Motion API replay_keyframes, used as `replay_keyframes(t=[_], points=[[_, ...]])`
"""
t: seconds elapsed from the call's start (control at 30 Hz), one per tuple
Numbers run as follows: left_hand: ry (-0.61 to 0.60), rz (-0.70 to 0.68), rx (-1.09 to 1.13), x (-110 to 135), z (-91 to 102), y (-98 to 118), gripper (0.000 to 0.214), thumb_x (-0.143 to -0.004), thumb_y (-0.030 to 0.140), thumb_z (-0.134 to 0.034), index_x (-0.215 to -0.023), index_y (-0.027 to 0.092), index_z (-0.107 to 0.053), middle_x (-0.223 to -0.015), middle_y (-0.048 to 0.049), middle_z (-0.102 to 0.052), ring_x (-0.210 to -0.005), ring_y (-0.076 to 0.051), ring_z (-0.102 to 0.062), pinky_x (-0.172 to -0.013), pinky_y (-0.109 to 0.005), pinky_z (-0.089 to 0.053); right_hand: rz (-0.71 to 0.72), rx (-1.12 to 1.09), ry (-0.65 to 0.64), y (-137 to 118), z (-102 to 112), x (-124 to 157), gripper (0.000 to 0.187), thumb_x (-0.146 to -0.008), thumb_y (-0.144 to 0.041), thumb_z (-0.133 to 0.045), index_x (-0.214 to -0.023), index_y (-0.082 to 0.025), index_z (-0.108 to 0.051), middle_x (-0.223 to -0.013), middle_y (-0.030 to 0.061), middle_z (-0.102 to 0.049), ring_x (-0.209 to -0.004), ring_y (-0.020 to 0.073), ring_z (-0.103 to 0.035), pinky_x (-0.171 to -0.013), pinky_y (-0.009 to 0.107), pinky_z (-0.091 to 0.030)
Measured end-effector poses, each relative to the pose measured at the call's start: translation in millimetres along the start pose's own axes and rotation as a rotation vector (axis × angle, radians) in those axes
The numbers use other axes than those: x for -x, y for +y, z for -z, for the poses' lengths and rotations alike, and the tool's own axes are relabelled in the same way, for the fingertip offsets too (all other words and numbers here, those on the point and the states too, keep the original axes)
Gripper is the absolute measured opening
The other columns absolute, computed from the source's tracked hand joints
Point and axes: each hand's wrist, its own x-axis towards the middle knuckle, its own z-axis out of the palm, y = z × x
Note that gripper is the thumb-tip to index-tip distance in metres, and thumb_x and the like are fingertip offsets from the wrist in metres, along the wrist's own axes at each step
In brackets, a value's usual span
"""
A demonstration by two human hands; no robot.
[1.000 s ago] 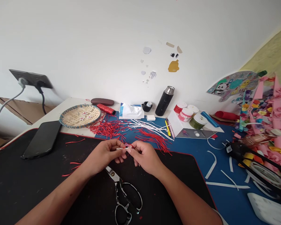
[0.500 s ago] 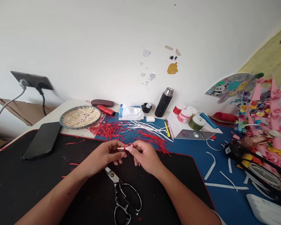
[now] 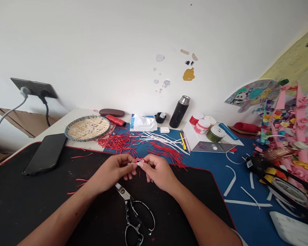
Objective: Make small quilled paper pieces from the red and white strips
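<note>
My left hand (image 3: pixel 119 167) and my right hand (image 3: pixel 156 170) meet above the black mat (image 3: pixel 184 212), thumbs and fingertips pinched. Between them is a short white cord (image 3: pixel 138 163) with red cord (image 3: pixel 139 160) wrapped or looped at it; the fingers cover much of both. Below the hands lie scissors (image 3: pixel 129 201), blades toward the left wrist and partly hidden by it. Just beyond the hands are a bundle of cut red cords (image 3: pixel 169 153), a tangle of red cords (image 3: pixel 120 142) and a fan of white cords (image 3: pixel 164 139).
At the left are a black phone (image 3: pixel 45 153) and a woven basket (image 3: pixel 74 131) with small white-and-red pieces. A black flask (image 3: pixel 180 112), ribbon rolls (image 3: pixel 201 126) and a red thread spool (image 3: pixel 115 120) stand along the back. White strips (image 3: pixel 248 204) and paper flowers (image 3: pixel 301 126) fill the right.
Both hands stay in nearly the same place. The fingertips have drawn closer together, so less of the white cord shows, and the red cord between them has shifted.
</note>
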Motion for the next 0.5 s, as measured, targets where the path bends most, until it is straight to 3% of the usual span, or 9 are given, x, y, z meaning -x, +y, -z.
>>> replay_keyframes(t=[0.5], points=[[0.033,-0.057,0.018,-2.7,3.8,-6.4,0.042,-0.081,0.061,-0.077,-0.08,0.02,-0.072,-0.07,-0.0008,-0.067,-0.062,-0.017,-0.059,-0.059,-0.028,-0.048,0.01,-0.035,-0.007,5.5,-0.4,-1.4,0.029,-0.1,-0.046,-0.063,-0.087,-0.021,-0.06,-0.053,-0.0074,-0.055,-0.043,0.0095,-0.051,-0.049,0.021,-0.038]])
